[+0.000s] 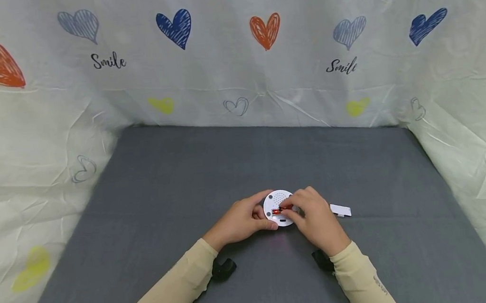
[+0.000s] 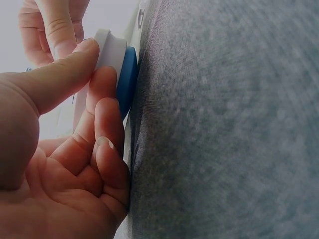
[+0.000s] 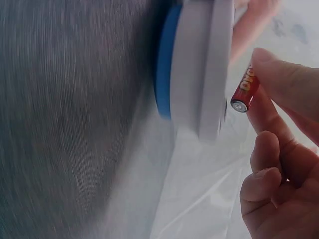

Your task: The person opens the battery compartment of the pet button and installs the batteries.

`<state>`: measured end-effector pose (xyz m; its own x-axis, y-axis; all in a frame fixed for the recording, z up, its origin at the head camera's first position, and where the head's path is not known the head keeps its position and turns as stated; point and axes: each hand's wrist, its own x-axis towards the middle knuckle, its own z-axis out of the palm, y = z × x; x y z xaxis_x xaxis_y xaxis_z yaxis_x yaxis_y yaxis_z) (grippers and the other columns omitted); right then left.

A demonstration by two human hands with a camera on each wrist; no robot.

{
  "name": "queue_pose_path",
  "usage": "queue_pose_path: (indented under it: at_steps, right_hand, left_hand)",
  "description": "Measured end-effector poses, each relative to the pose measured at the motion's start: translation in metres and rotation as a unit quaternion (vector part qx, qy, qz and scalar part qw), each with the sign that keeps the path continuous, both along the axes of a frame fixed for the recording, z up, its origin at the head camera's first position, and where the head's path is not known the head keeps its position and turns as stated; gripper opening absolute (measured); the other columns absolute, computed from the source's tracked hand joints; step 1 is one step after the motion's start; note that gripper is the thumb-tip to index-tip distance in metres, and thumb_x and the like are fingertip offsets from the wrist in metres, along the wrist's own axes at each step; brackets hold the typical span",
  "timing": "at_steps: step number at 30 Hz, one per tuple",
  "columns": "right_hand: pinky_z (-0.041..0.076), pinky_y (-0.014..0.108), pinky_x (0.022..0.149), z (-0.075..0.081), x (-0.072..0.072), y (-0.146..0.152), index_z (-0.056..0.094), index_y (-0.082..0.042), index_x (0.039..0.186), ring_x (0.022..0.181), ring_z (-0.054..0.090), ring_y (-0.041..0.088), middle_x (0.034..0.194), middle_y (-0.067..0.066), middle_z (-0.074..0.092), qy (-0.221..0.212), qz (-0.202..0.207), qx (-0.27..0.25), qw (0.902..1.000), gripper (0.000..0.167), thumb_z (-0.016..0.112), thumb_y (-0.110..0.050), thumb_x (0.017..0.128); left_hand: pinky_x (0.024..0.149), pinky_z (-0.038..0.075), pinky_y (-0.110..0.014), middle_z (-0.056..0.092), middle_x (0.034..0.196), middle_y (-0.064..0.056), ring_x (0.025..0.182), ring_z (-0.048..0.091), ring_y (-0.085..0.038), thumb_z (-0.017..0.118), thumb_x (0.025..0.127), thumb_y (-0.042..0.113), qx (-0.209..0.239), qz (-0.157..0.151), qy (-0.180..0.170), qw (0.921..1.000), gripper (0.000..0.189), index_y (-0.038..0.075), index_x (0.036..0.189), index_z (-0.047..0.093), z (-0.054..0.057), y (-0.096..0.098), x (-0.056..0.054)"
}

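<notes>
A round white device [image 1: 274,200] with small holes in its face stands between both hands. Its back is blue, as the left wrist view shows along its edge. My left hand [image 1: 241,222] grips it by the rim, thumb at the front edge and fingers round the far side and behind. Red shows in the battery slot [image 1: 276,211] on the face. With thumb and forefinger my right hand [image 1: 317,221] pinches a small red battery [image 3: 245,89], tilted and close over the face in the right wrist view. The other right fingers are curled.
A small white cover [image 1: 340,210] lies on the grey cloth [image 1: 210,168] just right of my right hand. White sheets [image 1: 220,77] printed with hearts and "Smile" hang at the back and both sides. Black straps [image 1: 224,270] show by the wrists.
</notes>
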<state>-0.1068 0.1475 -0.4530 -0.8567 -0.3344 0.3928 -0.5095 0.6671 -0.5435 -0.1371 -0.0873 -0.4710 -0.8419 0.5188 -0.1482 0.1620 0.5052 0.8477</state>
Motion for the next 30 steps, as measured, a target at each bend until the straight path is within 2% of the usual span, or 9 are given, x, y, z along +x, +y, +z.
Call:
queue_pose_path:
  at_steps: [5,16,22,26,30]
  right_hand:
    - [0.047,0.028,0.075,-0.005,0.001,-0.007,0.083,-0.020,0.101,0.085,0.050,0.008,0.092,-0.010,0.072,0.007,0.021,-0.001,0.9998,0.015,0.090,-0.015,0.089]
    - [0.049,0.029,0.076,-0.006,0.003,-0.010,0.084,-0.020,0.100,0.088,0.052,0.009,0.096,-0.009,0.072,-0.009,0.020,0.011,0.9997,0.014,0.090,-0.017,0.089]
    - [0.045,0.028,0.075,-0.005,0.002,-0.009,0.084,-0.020,0.101,0.087,0.049,0.009,0.094,-0.008,0.068,-0.007,0.013,0.014,0.9998,0.015,0.092,-0.019,0.088]
    - [0.041,0.031,0.074,-0.005,0.003,-0.010,0.081,-0.015,0.106,0.085,0.047,0.015,0.092,0.000,0.066,0.013,-0.038,0.015,0.9991,0.025,0.093,-0.027,0.088]
    - [0.041,0.036,0.073,-0.008,0.005,-0.012,0.076,-0.007,0.121,0.087,0.049,0.026,0.095,0.010,0.064,0.002,-0.132,0.044,0.9903,0.054,0.090,-0.047,0.088]
  left_hand:
    - [0.067,0.045,-0.025,0.072,0.077,0.011,0.066,0.061,-0.006,0.088,0.092,0.040,-0.003,0.001,0.001,1.0000,0.086,0.030,0.164,0.044,0.000,0.000,0.000]
    - [0.065,0.044,-0.025,0.072,0.076,0.011,0.066,0.060,-0.006,0.088,0.092,0.040,-0.009,0.000,0.003,1.0000,0.085,0.029,0.164,0.044,0.002,0.000,-0.001]
    - [0.065,0.044,-0.026,0.072,0.076,0.011,0.066,0.060,-0.006,0.088,0.091,0.040,-0.009,0.003,0.004,0.9999,0.085,0.029,0.164,0.045,0.003,0.001,-0.002]
    - [0.065,0.044,-0.026,0.072,0.076,0.010,0.065,0.059,-0.007,0.089,0.091,0.039,-0.011,0.004,-0.001,0.9999,0.085,0.029,0.164,0.045,0.004,0.001,-0.001]
    - [0.066,0.044,-0.026,0.072,0.077,0.010,0.065,0.058,-0.007,0.089,0.092,0.039,-0.010,0.002,-0.004,0.9999,0.086,0.028,0.165,0.044,0.003,0.001,0.000]
